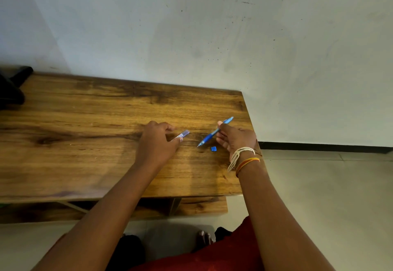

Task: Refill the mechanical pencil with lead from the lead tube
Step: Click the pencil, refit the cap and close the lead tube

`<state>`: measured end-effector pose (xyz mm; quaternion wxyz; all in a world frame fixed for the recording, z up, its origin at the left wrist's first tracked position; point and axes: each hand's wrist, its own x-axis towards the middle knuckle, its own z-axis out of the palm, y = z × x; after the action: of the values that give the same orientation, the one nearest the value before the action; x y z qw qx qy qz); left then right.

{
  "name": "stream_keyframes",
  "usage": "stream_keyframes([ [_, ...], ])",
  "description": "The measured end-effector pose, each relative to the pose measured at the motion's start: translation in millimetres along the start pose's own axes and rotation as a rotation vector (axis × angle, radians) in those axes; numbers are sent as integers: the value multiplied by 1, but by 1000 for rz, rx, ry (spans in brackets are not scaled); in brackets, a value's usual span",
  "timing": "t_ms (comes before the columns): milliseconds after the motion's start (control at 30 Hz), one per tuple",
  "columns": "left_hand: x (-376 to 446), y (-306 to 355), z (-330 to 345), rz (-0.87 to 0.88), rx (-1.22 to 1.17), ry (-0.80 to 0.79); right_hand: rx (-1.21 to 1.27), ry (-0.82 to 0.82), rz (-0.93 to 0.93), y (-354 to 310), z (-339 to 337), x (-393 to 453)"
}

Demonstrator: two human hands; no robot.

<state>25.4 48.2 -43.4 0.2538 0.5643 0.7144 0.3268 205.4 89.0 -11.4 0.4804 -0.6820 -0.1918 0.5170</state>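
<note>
My right hand [235, 137] holds a blue mechanical pencil [209, 135] near its upper end, just above the wooden table [85, 143]. The pencil slants with its tip pointing down-left toward the tabletop. My left hand [156, 143] grips a small clear lead tube [181, 135] between thumb and fingers, the tube's far end sticking out to the right. A small blue cap [213, 148] lies on the table between the two hands, below the pencil tip. Pencil and tube are a short gap apart.
The table's right edge [251, 126] runs close beside my right hand, with tiled floor beyond. A black object [12, 87] sits at the table's far left corner. A pale wall stands behind. A lower shelf [202, 207] shows under the tabletop.
</note>
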Motion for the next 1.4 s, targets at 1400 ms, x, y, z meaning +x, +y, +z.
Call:
stream_keyframes([
  [1400, 2, 18, -5, -406, -764, -223, -1160, -266, -153, -7, -9, -5],
])
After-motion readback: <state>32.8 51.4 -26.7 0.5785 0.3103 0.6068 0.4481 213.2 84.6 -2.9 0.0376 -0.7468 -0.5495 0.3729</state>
